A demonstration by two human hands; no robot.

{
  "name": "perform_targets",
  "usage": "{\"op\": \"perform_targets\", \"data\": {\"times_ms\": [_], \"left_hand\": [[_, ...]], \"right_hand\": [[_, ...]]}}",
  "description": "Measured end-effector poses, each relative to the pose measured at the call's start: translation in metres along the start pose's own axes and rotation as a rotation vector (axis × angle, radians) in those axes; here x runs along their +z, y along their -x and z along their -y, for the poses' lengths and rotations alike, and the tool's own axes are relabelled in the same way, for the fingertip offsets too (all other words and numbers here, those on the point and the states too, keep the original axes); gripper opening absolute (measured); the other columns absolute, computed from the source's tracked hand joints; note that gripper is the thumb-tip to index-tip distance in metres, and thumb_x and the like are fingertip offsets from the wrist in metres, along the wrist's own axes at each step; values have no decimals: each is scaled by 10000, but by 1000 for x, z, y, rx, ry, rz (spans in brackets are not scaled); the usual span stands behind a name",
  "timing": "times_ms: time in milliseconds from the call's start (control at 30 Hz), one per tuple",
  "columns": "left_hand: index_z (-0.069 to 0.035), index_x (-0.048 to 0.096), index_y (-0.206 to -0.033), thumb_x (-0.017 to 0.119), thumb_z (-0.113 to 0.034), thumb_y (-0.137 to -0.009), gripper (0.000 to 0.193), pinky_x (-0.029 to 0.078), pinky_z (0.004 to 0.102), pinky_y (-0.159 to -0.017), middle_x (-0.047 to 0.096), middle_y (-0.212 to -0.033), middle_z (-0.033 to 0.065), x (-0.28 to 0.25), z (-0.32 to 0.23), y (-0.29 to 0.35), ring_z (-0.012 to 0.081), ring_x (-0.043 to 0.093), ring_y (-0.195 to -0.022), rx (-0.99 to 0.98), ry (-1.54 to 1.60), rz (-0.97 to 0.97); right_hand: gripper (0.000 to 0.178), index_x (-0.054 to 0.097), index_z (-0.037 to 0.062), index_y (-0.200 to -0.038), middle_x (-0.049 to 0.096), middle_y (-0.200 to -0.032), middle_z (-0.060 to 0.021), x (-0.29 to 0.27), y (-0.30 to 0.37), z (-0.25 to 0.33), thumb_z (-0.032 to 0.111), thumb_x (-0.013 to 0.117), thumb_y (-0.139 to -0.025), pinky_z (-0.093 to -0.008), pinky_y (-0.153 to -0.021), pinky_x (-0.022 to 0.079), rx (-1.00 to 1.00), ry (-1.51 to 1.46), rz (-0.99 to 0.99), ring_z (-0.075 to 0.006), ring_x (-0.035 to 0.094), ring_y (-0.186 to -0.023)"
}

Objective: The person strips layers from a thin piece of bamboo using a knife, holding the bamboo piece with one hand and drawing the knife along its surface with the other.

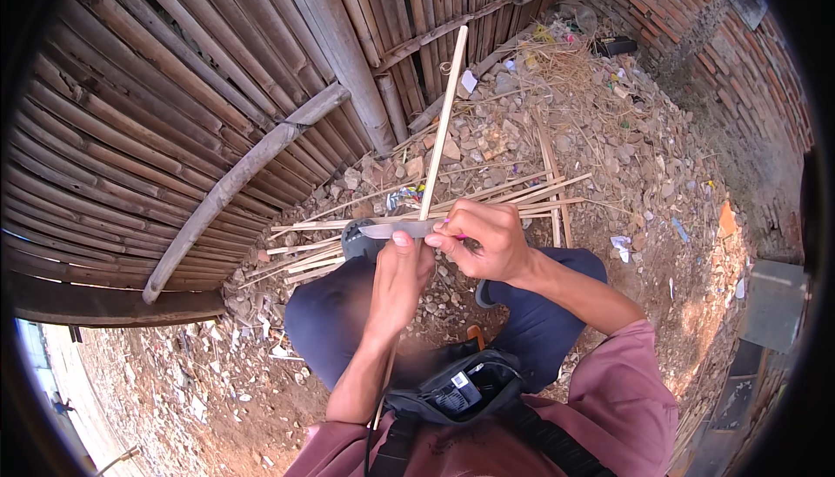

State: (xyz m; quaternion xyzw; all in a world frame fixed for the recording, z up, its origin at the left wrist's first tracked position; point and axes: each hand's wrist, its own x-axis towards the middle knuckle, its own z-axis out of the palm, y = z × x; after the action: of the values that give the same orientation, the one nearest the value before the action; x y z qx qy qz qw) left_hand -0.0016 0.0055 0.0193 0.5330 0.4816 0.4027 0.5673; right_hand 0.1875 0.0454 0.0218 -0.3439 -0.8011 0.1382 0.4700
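- I see the strip [444,129] rising ahead from between the hands, its far end free above the stony ground [626,181].
- The left hand [402,273] is closed around the strip's near part, thumb against the knife [390,230].
- The right hand [489,238] grips the knife's handle, its blade lying across the strip and pointing left.
- I can't tell which way the edge faces; I'd check that before adding any thumb pressure.
- I'd keep the blade flat, strokes short and shallow, and the legs [561,281] out of its path.
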Motion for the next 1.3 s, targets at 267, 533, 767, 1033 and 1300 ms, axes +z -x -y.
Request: {"op": "perform_targets", "data": {"times_ms": [267,533,767,1033,1300], "left_hand": [[-55,479,-720,341,-592,-1168,713,300,316,-498,415,-601,-29,-1,4,-1,91,380,-542,5,15,-72],[-82,537,-812,343,-585,-1168,646,243,249,-437,391,-614,-67,1,13,-6,35,329,-486,48,65,-75],[-86,546,-839,328,-593,-1166,642,239,238,-432,383,-616,-70,2,6,-6,27,311,-480,-33,112,-64],[-51,497,-800,297,-628,-1161,709,292,311,-507,420,-654,-26,-4,6,-2,93,368,-554,-44,88,-26],[-64,487,-801,272,-657,-1149,720,272,285,-479,414,-640,-33,-3,-2,1,72,368,-528,-96,137,-31]], "right_hand": [[226,682,40,-778,706,-741,-75,-2,0,1,104,874,-878,-338,-516,519,13,24,32,-212,703,-605],[221,683,47,-784,679,-724,-62,-2,-2,3,114,873,-874,-348,-493,489,8,32,9,-217,672,-574],[225,681,54,-788,671,-729,-60,-6,-5,6,135,875,-865,-360,-487,488,-47,167,8,-224,663,-565],[230,679,40,-800,694,-724,-86,-4,-4,3,136,870,-885,-357,-497,494,62,19,-11,-243,680,-572],[243,661,50,-782,682,-716,-74,-4,-4,5,127,870,-878,-359,-487,480,16,70,12,-233,673,-563]]}}
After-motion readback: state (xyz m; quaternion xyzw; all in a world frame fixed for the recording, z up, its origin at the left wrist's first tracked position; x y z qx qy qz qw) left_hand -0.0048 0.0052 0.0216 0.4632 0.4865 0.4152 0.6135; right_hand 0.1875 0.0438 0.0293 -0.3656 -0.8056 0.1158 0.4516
